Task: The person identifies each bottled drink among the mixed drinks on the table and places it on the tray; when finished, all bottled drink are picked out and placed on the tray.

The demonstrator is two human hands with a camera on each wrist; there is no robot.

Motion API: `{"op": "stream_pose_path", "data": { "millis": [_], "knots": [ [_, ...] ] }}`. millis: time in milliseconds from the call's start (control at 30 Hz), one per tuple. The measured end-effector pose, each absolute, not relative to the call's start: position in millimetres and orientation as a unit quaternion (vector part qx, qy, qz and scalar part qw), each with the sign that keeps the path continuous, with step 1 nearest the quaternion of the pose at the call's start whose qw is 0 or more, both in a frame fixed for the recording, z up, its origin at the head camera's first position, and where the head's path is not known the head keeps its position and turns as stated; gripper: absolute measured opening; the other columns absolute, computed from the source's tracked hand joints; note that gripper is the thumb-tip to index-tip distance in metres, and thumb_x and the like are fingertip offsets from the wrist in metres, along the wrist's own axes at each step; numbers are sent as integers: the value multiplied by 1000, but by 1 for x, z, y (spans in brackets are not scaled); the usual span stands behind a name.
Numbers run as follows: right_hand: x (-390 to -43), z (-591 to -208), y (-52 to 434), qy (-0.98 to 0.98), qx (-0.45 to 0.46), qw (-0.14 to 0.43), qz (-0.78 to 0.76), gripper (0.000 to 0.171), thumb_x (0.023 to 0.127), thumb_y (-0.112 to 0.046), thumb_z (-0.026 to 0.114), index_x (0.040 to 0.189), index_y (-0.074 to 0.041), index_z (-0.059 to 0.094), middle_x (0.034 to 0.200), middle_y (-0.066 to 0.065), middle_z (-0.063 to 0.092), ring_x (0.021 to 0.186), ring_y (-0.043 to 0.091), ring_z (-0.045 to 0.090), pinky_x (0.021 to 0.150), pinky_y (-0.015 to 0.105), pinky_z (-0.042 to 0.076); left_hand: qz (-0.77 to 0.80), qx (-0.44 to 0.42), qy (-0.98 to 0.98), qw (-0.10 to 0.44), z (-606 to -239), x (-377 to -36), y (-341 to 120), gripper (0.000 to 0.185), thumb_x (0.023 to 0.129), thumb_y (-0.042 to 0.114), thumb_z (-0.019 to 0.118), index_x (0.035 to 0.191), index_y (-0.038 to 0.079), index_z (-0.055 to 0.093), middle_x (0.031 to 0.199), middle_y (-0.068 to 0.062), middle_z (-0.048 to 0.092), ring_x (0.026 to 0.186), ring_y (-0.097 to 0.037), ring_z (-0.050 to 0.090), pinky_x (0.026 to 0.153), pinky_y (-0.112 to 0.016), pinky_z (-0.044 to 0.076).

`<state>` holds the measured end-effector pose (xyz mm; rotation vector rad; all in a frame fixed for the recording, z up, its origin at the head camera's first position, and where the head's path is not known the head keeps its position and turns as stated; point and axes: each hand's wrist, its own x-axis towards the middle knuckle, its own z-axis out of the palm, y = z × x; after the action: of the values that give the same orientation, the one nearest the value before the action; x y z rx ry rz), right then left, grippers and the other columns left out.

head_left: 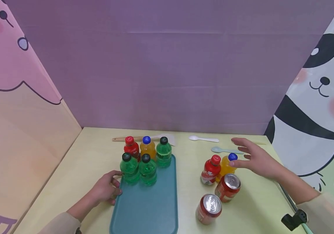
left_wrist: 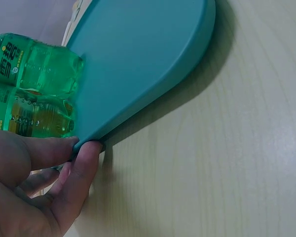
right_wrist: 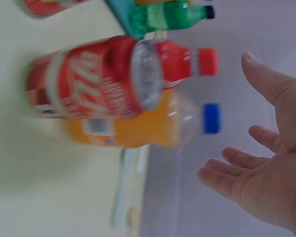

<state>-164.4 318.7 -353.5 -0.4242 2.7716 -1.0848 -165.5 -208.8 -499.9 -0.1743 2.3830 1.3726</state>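
Note:
My left hand (head_left: 106, 188) pinches the left rim of a blue-green tray (head_left: 152, 208) between thumb and fingers; the left wrist view shows this grip up close. Standing at the tray's far end are green bottles (head_left: 148, 172) with black caps, a red bottle (head_left: 131, 147) and an orange drink bottle (head_left: 147, 149) with a blue cap. Over on the right, my right hand (head_left: 255, 159) hovers with fingers spread, holding nothing. Nearest to it is another orange bottle (right_wrist: 133, 129), blue-capped, beside a red-capped bottle (head_left: 211, 170) and a red soda can (head_left: 227, 188).
A second soda can (head_left: 209, 209) stands nearer the front, right of the tray. Along the table's back lie a spatula (head_left: 168, 138) with a wooden handle, a white spoon (head_left: 203, 139) and a pale blue spoon (head_left: 225, 150). A purple wall (head_left: 169, 71) rises behind.

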Motion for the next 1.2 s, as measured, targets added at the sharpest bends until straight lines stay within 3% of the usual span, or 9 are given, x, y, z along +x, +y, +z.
{"op": "stream_pose_path", "data": {
  "millis": [200,467,800,1033,1200],
  "knots": [
    [-165,-384,328,907,-104,99,-397,83,92,-35,76,156,-5,33,154,29,40,135,58,45,98,58,56,487,-67,848,199,-502,-165,-210,71,83,-14,70,147,1,44,102,-17,54,65,-27,62,53,-40,62],
    [-168,-411,329,894,-77,115,-426,71,93,-36,75,148,-3,45,143,25,53,128,53,55,91,48,62,490,-67,848,191,-504,-163,-210,71,81,-15,70,146,0,44,100,-16,53,65,-26,61,53,-41,62],
    [-172,-423,326,902,-67,65,-421,59,93,-38,76,137,-5,57,130,19,63,116,41,65,87,45,63,491,-64,849,185,-503,-163,-211,71,82,-15,70,147,1,44,101,-17,54,67,-27,62,53,-41,62],
    [-171,-424,329,918,-47,22,-393,54,90,-43,78,131,-11,65,122,13,71,111,34,68,82,34,62,491,-67,848,189,-503,-163,-210,71,83,-15,69,147,2,45,101,-16,54,67,-26,62,53,-41,62],
    [-172,-414,330,915,-28,8,-403,59,91,-45,76,136,-9,63,125,17,70,115,41,67,88,45,63,489,-64,850,187,-502,-165,-210,70,84,-14,70,147,2,45,101,-16,55,64,-26,62,53,-41,62]
  ]
}}
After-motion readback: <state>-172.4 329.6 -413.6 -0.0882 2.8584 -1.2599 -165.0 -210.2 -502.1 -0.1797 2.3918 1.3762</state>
